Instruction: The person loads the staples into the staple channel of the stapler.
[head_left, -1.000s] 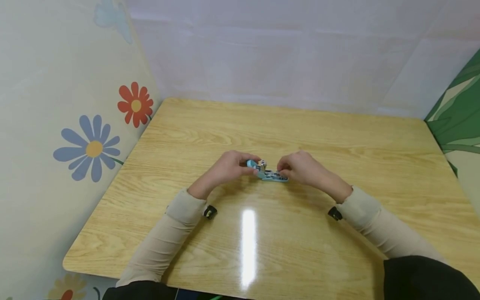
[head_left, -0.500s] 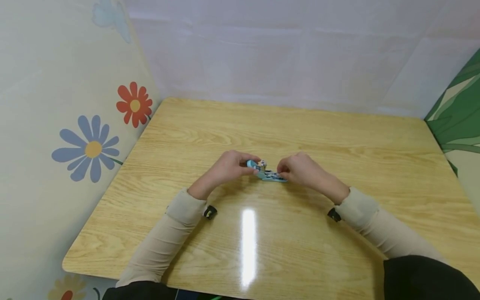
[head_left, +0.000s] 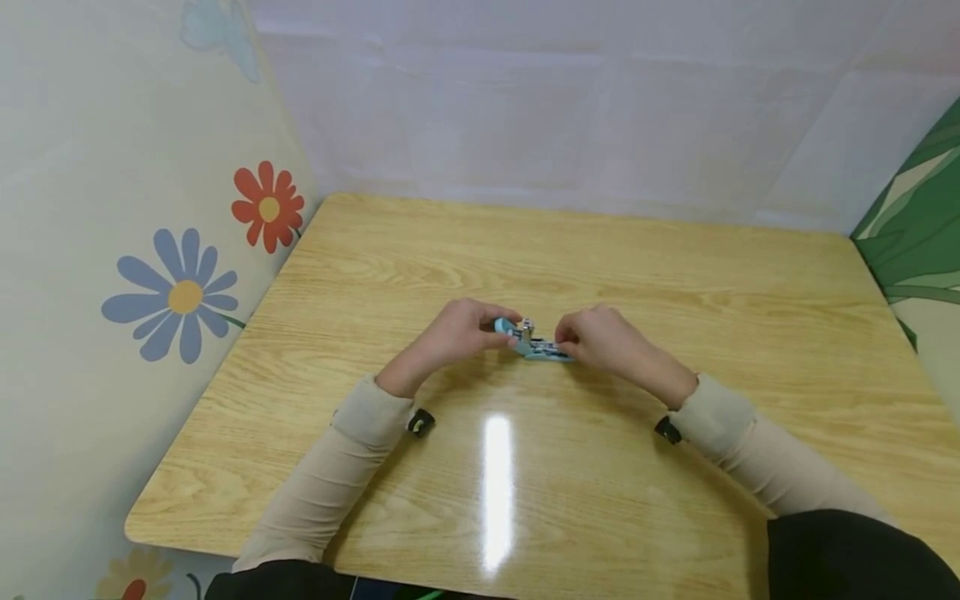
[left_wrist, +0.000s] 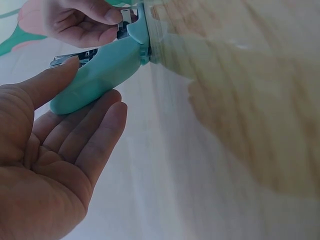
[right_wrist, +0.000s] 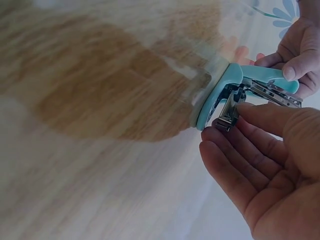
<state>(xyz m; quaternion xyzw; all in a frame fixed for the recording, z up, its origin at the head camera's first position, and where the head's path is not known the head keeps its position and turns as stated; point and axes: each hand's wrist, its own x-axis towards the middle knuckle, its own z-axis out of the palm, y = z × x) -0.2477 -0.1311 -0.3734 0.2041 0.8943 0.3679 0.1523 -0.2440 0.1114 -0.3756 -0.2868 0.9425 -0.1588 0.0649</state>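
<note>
- A small turquoise stapler (head_left: 536, 343) sits between the two hands near the middle of the desk (head_left: 675, 275), swung open on its hinge so its metal inner parts show.
- The left hand (head_left: 453, 333) grasps the stapler's plastic top arm: in the left wrist view the thumb lies along one side of the turquoise body (left_wrist: 100, 75) and the fingers curl under the other side.
- In the right wrist view that same grip shows from the far side, with the left thumb (right_wrist: 295, 67) pressed on the top of the arm near its free end.
- The right hand (head_left: 603, 337) holds the other end of the stapler, its fingertips pinching at the metal part by the hinge.
- In the right wrist view the right fingers (right_wrist: 250, 145) lie nearly straight, with the tips against the metal magazine (right_wrist: 230, 112); the left wrist view shows them curled round that end (left_wrist: 82, 22).
- The hinged end of the stapler rests on, or just above, the desk below the right hand's grip; which one cannot be told.
- Beyond both grips the wooden top runs to a pale back wall (head_left: 562, 108).
- Out past the left hand stands a side panel printed with a blue flower (head_left: 183, 296) and a red flower (head_left: 268, 208).
- Out past the right hand a green leaf-patterned panel (head_left: 918, 242) borders the desk.
- Both forearms wear beige sleeves (head_left: 330, 475) and rest toward the near edge.
</note>
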